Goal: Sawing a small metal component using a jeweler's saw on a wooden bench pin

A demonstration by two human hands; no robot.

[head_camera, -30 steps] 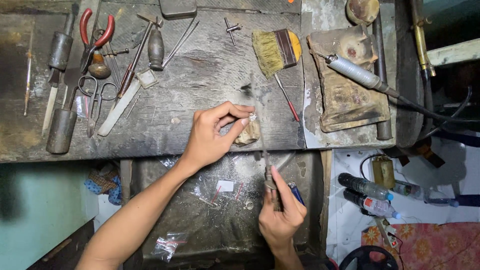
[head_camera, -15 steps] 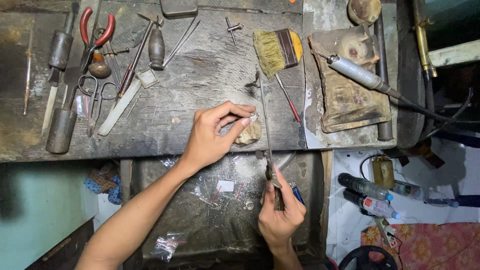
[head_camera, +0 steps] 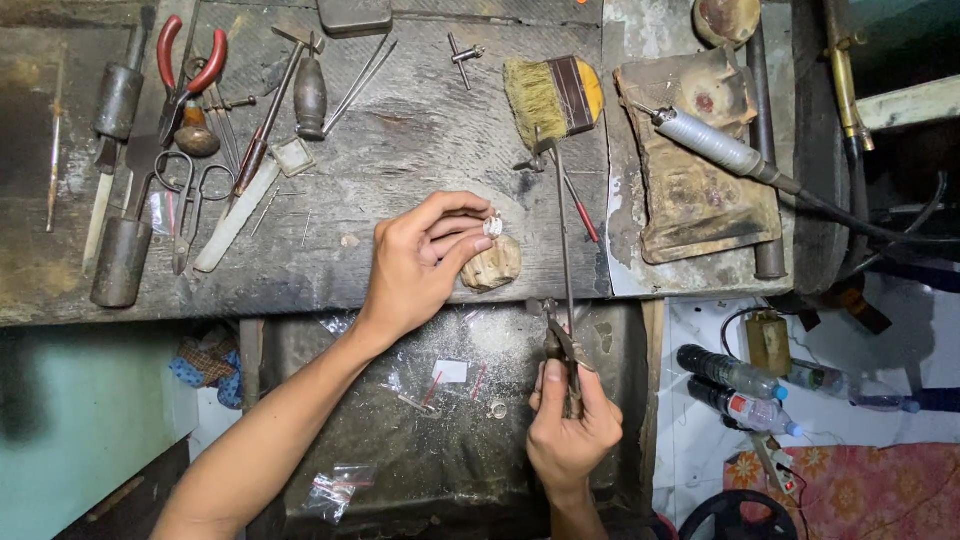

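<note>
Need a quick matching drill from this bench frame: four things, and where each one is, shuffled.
Things:
1. small silver ring
2. jeweller's saw
3. brush
4. red-handled pliers

Places:
A. top left of the bench, among the hand tools
B. gripped by its handle in the right hand
C. pinched in the fingertips of the left hand
D. lying on the bench beyond the saw frame's far end

Pairs: 1-C, 2-B, 3-D, 4-A

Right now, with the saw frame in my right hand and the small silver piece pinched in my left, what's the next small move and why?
Probably bring the saw frame leftward to the silver piece: the left hand pins it over the wooden peg, while the blade stands beside it, apart.
</note>
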